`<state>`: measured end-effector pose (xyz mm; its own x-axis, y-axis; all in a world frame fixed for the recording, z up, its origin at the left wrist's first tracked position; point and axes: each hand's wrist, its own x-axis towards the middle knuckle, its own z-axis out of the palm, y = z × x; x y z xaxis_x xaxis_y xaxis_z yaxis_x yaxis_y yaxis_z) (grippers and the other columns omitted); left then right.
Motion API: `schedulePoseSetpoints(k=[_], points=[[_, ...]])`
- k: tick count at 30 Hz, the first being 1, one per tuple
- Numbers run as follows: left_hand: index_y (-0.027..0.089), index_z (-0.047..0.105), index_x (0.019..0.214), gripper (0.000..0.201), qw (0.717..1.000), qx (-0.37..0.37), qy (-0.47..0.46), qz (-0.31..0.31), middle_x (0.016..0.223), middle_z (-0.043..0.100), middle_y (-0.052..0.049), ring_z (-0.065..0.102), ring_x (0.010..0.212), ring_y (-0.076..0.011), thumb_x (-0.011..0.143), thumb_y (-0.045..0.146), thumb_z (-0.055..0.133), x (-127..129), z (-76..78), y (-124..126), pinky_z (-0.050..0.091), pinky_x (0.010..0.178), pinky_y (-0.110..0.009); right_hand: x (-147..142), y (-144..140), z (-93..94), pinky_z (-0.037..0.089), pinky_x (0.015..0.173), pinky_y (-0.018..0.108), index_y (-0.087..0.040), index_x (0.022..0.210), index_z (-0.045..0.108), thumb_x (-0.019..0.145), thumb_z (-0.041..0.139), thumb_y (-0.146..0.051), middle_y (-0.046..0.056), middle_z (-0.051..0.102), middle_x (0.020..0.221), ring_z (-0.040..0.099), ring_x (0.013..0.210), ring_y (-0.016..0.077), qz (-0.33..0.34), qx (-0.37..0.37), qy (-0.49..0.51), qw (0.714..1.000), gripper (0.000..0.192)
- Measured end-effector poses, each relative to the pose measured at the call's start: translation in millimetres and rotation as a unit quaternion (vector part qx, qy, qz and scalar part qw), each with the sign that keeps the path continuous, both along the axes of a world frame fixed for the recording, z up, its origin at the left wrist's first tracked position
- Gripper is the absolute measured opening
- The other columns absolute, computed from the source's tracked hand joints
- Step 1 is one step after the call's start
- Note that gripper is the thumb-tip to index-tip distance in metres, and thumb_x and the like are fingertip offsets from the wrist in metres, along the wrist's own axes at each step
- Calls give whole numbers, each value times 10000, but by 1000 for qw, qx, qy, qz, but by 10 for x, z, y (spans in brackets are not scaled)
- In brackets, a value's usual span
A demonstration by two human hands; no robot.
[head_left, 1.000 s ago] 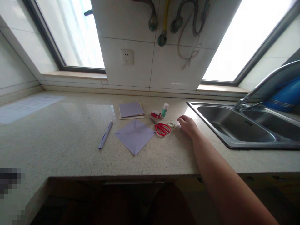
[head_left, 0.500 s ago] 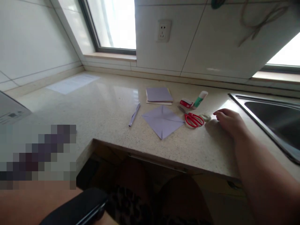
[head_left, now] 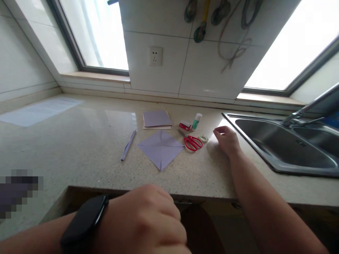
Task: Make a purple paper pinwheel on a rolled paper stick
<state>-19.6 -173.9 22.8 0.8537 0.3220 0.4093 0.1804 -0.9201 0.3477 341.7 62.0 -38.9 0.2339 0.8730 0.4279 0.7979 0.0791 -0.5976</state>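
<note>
Currently right hand is resting loosely curled, empty, beside tape roll near the counter's sink-side edge; left hand is fisted, empty. Advisable: pinching roll's rim, avoiding scissors.

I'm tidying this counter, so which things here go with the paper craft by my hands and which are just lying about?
In use: creased purple sheet, scissors, tape roll beside the right hand, glue stick, paper stack, rolled paper.

Lying about: printed sheet, sink, wall socket.
</note>
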Motion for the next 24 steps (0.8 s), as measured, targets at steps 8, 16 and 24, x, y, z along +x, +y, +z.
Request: schedulePoseSetpoints(k=[8, 16, 24], points=[[214, 512, 1228, 238, 986, 105, 5, 131, 781, 717, 14, 664, 646, -159, 1038, 128, 397, -44, -249, 696, 428, 569, -285, -390, -251, 265, 441, 622, 285, -193, 1099, 709, 1012, 353, -403, 53, 733, 784, 648, 647, 170, 128, 11, -119, 985, 422], [215, 474, 1192, 272, 980, 62, 14, 190, 941, 690, -34, 652, 771, -200, 940, 112, 470, -82, -497, 809, 484, 683, -322, -905, -60, 343, 344, 610, 307, -260, 1132, 714, 968, 488, -337, 82, 758, 969, 652, 750, 209, 201, -38, -324, 923, 290], [220, 479, 1123, 285, 983, 33, 18, 178, 881, 631, -12, 579, 734, -186, 878, 74, 480, -92, -522, 841, 418, 662, -308, -987, 197, 463, 386, 652, 308, -246, 1199, 688, 1033, 419, -297, 107, 716, 1064, 657, 880, 217, 210, -34, -398, 892, 319]])
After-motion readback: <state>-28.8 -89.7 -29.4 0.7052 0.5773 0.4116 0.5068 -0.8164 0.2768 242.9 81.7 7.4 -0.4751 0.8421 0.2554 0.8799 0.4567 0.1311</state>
